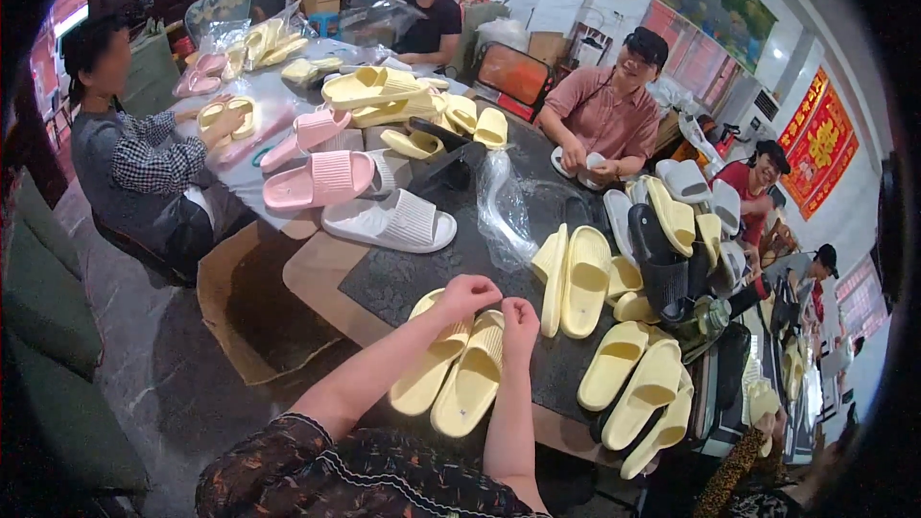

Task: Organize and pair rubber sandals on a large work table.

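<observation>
My left hand (468, 294) and my right hand (520, 328) meet closely over the near edge of the table, fingers pinched together. Whatever they hold, if anything, is too small to make out. Just below them lies a pair of pale yellow slide sandals, the left slide (419, 379) and the right slide (465, 395), toes pointing away from me. My forearms reach over either side of the pair, and the left arm covers part of the left slide. Ahead and to the right, another yellow slide (585, 280) leans among several more.
Yellow slides (645, 393) and a black slide (662, 264) crowd the right. A grey-white slide (393, 223) and a pink slide (321, 180) sit at left. Clear plastic bags (504, 216) lie mid-table. Co-workers sit around; one person (609, 115) is across from me. A cardboard box (254, 302) stands on the floor.
</observation>
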### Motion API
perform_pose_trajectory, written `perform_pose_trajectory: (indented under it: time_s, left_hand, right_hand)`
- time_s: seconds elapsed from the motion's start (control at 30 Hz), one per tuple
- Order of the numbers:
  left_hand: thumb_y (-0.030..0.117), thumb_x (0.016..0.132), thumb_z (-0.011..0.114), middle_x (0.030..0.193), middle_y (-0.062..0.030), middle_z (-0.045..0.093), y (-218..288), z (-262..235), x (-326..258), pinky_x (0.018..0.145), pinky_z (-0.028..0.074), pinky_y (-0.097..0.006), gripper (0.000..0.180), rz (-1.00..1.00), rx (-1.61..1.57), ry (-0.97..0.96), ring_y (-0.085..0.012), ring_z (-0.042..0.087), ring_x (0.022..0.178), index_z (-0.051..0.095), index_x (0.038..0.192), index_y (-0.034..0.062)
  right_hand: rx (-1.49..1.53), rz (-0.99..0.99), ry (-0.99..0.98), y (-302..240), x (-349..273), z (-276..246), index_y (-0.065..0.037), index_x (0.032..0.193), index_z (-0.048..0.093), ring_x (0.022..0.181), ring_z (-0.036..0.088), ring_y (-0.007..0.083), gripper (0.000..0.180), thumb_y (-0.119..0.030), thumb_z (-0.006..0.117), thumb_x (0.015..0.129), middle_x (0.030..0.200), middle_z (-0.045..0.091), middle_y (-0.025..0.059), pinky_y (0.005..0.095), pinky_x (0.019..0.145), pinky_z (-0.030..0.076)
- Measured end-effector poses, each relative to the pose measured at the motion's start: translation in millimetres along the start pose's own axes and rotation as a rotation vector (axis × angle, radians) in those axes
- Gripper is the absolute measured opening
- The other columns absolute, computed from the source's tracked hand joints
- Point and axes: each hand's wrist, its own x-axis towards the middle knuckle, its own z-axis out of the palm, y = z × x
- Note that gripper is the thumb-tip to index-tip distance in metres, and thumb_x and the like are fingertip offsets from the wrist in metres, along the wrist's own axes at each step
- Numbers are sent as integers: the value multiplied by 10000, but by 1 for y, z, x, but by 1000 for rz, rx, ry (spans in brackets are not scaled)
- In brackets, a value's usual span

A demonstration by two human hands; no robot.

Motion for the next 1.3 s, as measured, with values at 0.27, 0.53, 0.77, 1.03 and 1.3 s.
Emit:
perform_pose_trajectory:
  time_s: [0.27, 0.53, 0.77, 1.03, 1.3]
  left_hand:
    - [204, 798, 693, 736, -5, 656, -17, 1, 10, 629, 469, -241, 181, -9, -68, 51, -59, 568, 681, 690, 869, 38]
    - [186, 797, 694, 742, 0, 654, 0, 3, -1, 629, 463, -238, 181, -4, -94, 150, -62, 563, 680, 690, 872, 22]
    - [181, 840, 650, 672, 43, 530, -3, -14, 1, 568, 358, -204, 153, -179, -529, 388, -50, 440, 606, 657, 894, 38]
    - [182, 859, 644, 628, 41, 488, 2, -17, 8, 512, 306, -200, 109, -169, -545, 384, -56, 425, 559, 615, 810, 88]
    - [176, 881, 610, 714, 9, 508, 2, -24, -15, 572, 363, -209, 130, -289, -634, 298, -79, 450, 637, 622, 904, 49]
  right_hand:
    - [37, 0, -17, -2, 3, 5, -8, 876, 605, 652, 446, 30, 102, -105, 631, 859, 728, 531, -55, 187, 596, 381]
    - [-159, -97, 68, -24, -12, 4, -9, 898, 604, 693, 501, 67, 99, -82, 638, 841, 764, 561, -9, 205, 621, 405]
    - [-455, -416, 87, -67, -56, 6, -42, 831, 633, 587, 551, 163, 70, -58, 676, 777, 711, 590, 73, 275, 566, 453]
    - [-1092, -37, -328, -62, -111, -4, -15, 812, 604, 635, 632, 324, 492, -507, 604, 813, 681, 628, 159, 419, 585, 497]
    - [-1035, -107, -286, -34, -103, 5, -13, 716, 601, 572, 616, 323, 339, -339, 604, 807, 609, 605, 163, 421, 579, 499]
